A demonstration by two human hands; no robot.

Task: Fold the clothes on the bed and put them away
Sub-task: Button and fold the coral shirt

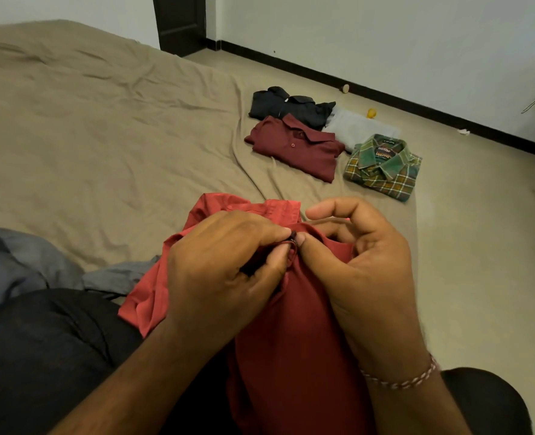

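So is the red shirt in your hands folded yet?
Not yet: the red shirt lies loose while left hand and right hand pinch its front.

Four folded garments near the far right edge of the tan-sheeted bed (103,120): one dark navy folded shirt (286,105), one maroon folded polo shirt (294,147), one light grey folded garment (359,128), one green-and-orange plaid folded shirt (384,167). Two unfolded pieces at the near edge: one red button-up shirt (291,324) and one crumpled grey-blue garment (24,265). Two hands, left hand (222,265) and right hand (363,265), one braided thread bracelet (401,379); two small floor bits, one yellow object (371,113) and one tan round object (345,88).
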